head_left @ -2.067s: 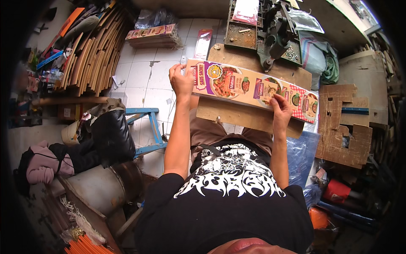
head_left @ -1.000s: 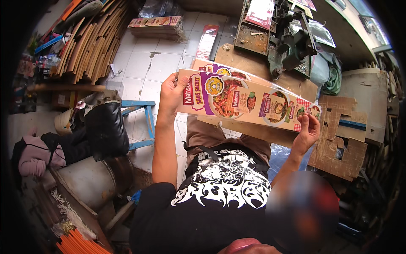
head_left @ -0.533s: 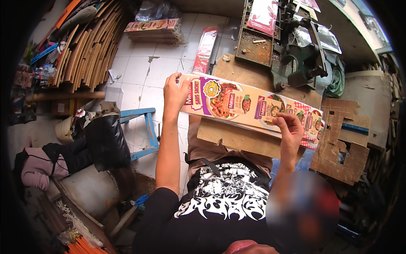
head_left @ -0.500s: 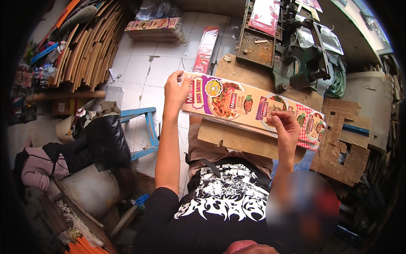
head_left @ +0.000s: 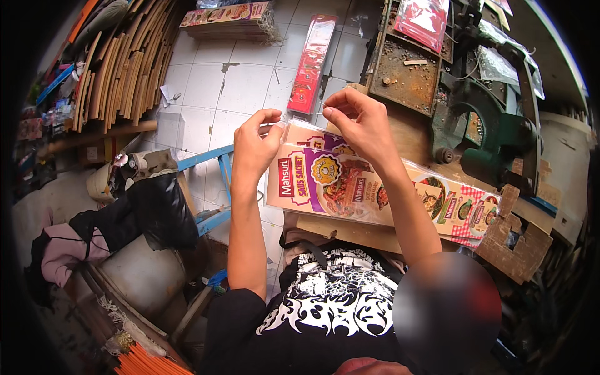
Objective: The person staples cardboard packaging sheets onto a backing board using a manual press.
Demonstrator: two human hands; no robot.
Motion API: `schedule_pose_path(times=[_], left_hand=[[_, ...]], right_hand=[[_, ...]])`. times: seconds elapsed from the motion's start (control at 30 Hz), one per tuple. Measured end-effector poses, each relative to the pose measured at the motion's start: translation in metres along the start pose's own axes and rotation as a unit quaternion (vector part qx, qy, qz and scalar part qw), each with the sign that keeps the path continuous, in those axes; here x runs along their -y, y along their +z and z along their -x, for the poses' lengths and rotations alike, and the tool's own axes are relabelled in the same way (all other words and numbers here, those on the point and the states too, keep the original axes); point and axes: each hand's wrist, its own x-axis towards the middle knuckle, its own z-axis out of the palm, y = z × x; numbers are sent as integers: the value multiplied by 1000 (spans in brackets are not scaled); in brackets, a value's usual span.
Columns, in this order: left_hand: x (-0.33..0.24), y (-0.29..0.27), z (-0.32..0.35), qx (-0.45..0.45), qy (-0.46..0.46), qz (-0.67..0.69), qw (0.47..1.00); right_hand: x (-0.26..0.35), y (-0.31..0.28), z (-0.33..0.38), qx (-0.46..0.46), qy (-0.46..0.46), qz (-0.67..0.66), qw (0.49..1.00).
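A long printed cardboard strip [head_left: 284, 194], with pictures of food and a glossy clear cover, lies slanting across the board in front of me. Behind its upper edge shows the end of a second, similar strip [head_left: 303, 134]. My left hand [head_left: 255, 149] is by the strips' left end, fingers curled and thumb close to the clear corner; what it pinches is unclear. Above the second strip, my right hand [head_left: 359, 122] brings thumb and index finger together on something too small to name. Its forearm crosses over the front strip and hides part of it.
A worn wooden board [head_left: 350, 230] lies under the strips. To the right stand a green metal press [head_left: 500, 134] and a dirty metal tray [head_left: 400, 81]. A red packaged strip [head_left: 312, 65] and a bundle of printed strips [head_left: 228, 28] lie on the tiled floor. A blue frame [head_left: 209, 161] is at left.
My right hand has moved left and away from me, from the strip's middle to near my left hand. The end of a second strip now shows behind the front one.
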Motion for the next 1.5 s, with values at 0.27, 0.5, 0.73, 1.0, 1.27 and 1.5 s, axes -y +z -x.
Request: schedule_pose_path(times=[0.27, 0.5, 0.73, 1.0, 1.27, 1.5], left_hand=[[14, 13, -37, 133, -66, 17, 989], [13, 25, -35, 119, -69, 21, 990], [13, 27, -32, 94, -52, 30, 994], [17, 33, -29, 56, -5, 43, 997], [20, 34, -27, 40, 30, 13, 999], [22, 35, -28, 33, 38, 10, 999]], right_hand=[[-32, 12, -14, 20, 36, -20, 999], [-39, 17, -17, 76, -47, 10, 996], [-39, 20, -17, 64, -63, 75, 993], [-39, 20, -18, 91, -121, 157, 976], [-42, 21, -14, 95, -105, 168, 976], [-43, 23, -17, 81, -118, 148, 979]])
